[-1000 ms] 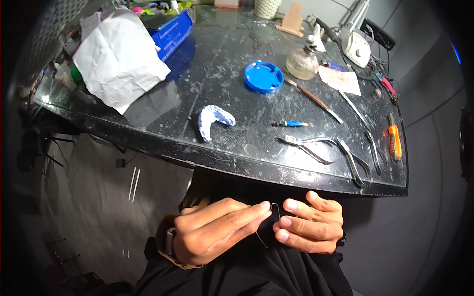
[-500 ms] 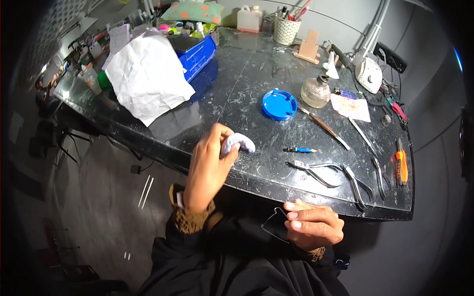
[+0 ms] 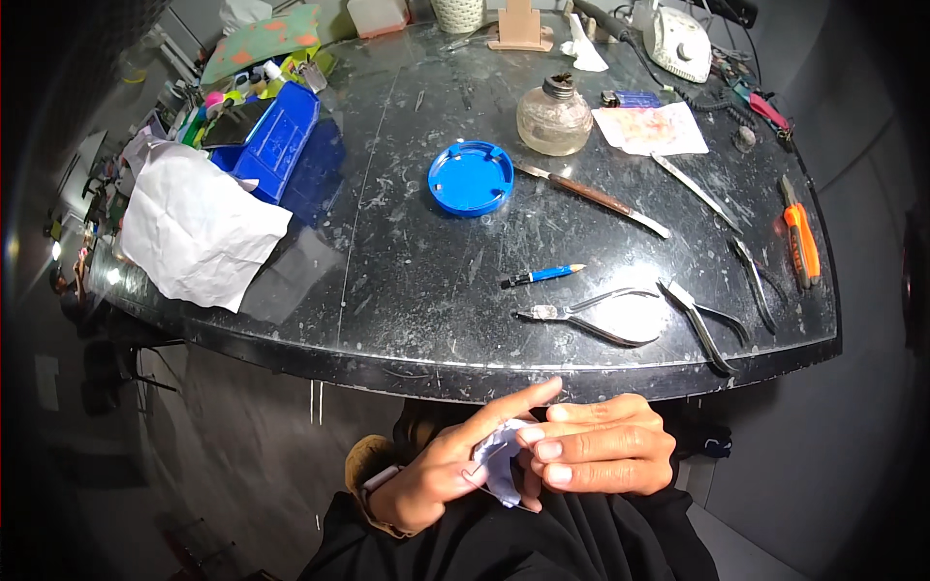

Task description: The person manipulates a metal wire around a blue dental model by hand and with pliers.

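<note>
In front of my body, just off the table's near edge, my two hands come together around a pale lavender plaster dental cast (image 3: 500, 474), curved like a horseshoe. My left hand (image 3: 431, 476) is closed around the cast from the left, its index finger stretched out beyond it. Fingers of my right hand (image 3: 608, 447) press at the cast's right side and hold a thin bent metal wire (image 3: 523, 508). This wire lies against the cast; my right fingertips hide part of both.
Several pliers, among them one pair (image 3: 544, 313), lie near the table's edge. A short blue pencil (image 3: 544, 276), a brown-handled knife (image 3: 596, 197), a blue round dish (image 3: 471, 206) and a glass spirit lamp (image 3: 554, 124) sit beyond. Crumpled white paper (image 3: 199, 228) leans left by a blue bin (image 3: 276, 145).
My left hand has brought the cast down from over the table toward my body. My right hand's wire now meets the cast. The view has shifted too.
</note>
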The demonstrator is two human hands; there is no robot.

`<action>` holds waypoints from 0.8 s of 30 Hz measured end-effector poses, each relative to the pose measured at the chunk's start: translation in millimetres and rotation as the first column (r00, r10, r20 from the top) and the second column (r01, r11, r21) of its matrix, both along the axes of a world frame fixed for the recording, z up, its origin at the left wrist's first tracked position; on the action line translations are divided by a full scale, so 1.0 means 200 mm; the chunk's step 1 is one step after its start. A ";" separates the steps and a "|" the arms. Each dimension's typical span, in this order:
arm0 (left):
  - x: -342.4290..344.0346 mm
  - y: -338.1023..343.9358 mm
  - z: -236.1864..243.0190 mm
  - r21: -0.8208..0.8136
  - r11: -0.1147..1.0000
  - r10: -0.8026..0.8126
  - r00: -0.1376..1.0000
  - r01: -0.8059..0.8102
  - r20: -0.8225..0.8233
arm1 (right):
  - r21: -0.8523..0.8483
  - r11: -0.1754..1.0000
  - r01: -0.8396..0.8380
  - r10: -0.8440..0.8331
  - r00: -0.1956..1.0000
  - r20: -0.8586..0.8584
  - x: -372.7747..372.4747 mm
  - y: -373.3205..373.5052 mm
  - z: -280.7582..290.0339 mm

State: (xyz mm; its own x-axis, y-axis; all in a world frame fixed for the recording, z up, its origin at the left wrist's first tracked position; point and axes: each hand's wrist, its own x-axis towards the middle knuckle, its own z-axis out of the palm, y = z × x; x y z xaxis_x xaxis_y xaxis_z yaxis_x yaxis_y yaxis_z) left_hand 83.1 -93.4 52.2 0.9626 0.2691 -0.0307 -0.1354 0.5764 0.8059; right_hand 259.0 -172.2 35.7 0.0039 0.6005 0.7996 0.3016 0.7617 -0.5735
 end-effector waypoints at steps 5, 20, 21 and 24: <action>0.00 0.04 -0.03 -0.056 0.998 -0.045 0.995 0.040 -0.090 | 0.082 0.997 0.004 0.005 0.994 -0.108 0.03 0.06 -0.05; 0.06 0.07 -0.11 -0.321 0.946 0.064 0.998 -0.054 0.021 | 0.167 0.917 0.361 -0.354 0.932 -0.074 0.02 0.22 -0.03; 0.06 0.07 -0.12 -0.329 0.942 0.074 0.997 -0.061 0.029 | 0.138 0.922 0.363 -0.358 0.932 -0.062 0.01 0.22 -0.04; 0.05 0.06 -0.11 -0.455 0.890 0.058 0.993 -0.004 0.104 | 0.147 0.912 0.383 -0.366 0.922 -0.129 -0.01 0.22 -0.05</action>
State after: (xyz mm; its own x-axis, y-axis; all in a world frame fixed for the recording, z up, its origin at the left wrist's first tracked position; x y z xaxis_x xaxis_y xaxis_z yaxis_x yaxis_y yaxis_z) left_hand 94.0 -81.8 31.0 0.9584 0.2811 -0.0495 -0.2325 0.8694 0.4359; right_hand 257.2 -128.7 26.4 0.2845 0.3981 0.8721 0.5329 0.6905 -0.4891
